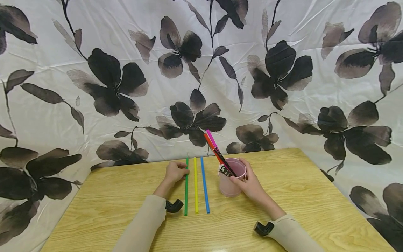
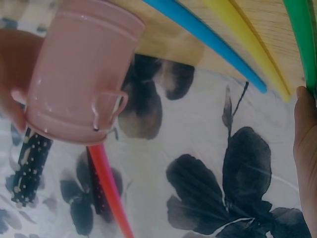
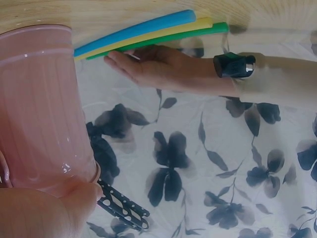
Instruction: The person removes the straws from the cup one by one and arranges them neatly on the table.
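My left hand (image 1: 175,172) is at the upper part of a green straw (image 1: 186,192), pinching it between thumb and fingers. Just right of it, a yellow straw (image 1: 196,189) and a blue straw (image 1: 205,189) lie roughly parallel on the table. My right hand (image 1: 252,183) grips a pink bucket-shaped cup (image 1: 230,187) from its right side, thumb over the near rim. Out of the cup lean a red straw (image 1: 209,141), a magenta straw (image 1: 212,137) and a dark dotted stick (image 1: 225,162). A black-and-white patterned strip (image 1: 224,170) shows at the cup's left rim.
The wooden table (image 1: 119,213) has its far edge close to a hanging white cloth (image 1: 233,115) with dark flowers. Black wrist mounts (image 1: 174,206) sit at both cuffs, the left one close beside the green straw's lower end.
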### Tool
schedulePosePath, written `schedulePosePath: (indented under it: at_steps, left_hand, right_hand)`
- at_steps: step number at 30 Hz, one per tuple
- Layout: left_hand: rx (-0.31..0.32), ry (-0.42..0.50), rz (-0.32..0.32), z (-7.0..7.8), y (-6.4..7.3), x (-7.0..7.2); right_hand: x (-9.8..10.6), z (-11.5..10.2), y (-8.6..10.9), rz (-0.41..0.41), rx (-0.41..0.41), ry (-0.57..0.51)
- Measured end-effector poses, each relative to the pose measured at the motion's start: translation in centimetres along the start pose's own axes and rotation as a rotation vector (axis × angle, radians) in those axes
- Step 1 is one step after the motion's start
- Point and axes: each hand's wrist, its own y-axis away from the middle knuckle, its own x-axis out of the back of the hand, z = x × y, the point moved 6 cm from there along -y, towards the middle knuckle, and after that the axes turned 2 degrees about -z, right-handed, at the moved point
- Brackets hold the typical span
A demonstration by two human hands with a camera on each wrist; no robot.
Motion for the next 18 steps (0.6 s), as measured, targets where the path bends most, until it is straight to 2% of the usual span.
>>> schedulePosePath:
  at_steps: [18]
  left_hand:
    - [-0.007, -0.015, 0.000, -0.32, -0.04, 0.05]
  right_hand:
    - [-0.08, 0.03, 0.02, -0.011, 0.016, -0.014]
